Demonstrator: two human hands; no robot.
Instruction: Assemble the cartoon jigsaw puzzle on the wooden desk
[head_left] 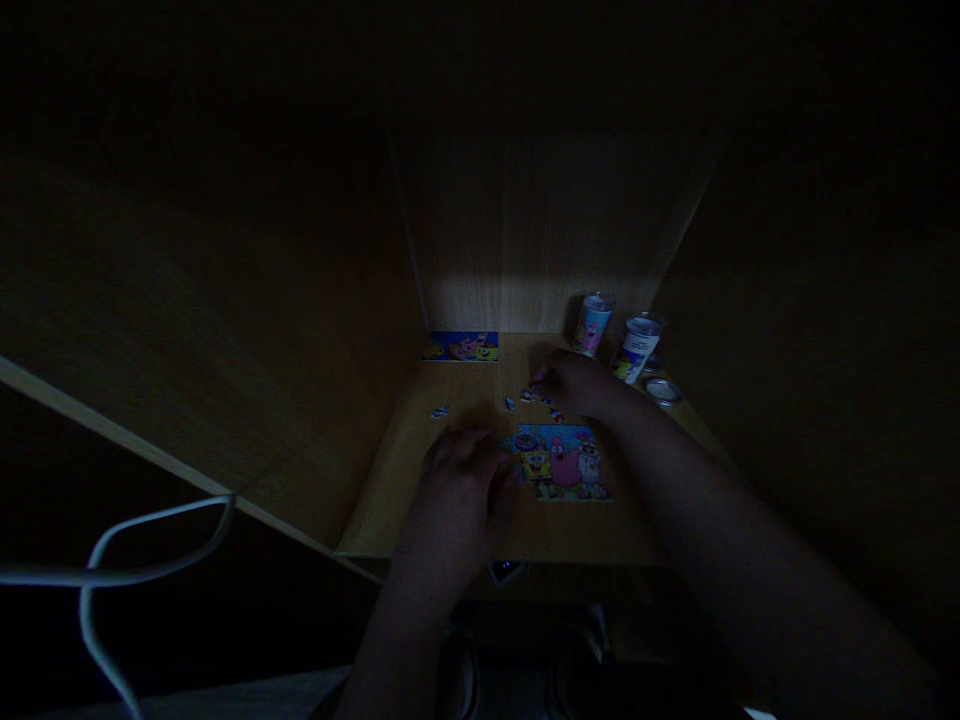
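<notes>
A partly joined jigsaw puzzle (566,465) with colourful cartoon figures lies on the wooden surface, its left edge uneven. My left hand (457,480) rests at that left edge, fingers bent and thumb apart, with nothing visible in it. Above the puzzle, my right hand (574,382) reaches in from the right, its thumb and fingertips pinched at a puzzle piece among a small cluster of puzzle pieces (527,396). The fingers partly hide that piece. One loose piece (509,404) lies left of the cluster, and another loose piece (440,412) farther left.
A picture card (461,347) lies at the back left. Two clear-topped printed canisters (592,325) (636,350) stand at the back right, with a round metal lid (663,391) close by. Wooden panels enclose the dim space. A white cable (94,578) loops at the left.
</notes>
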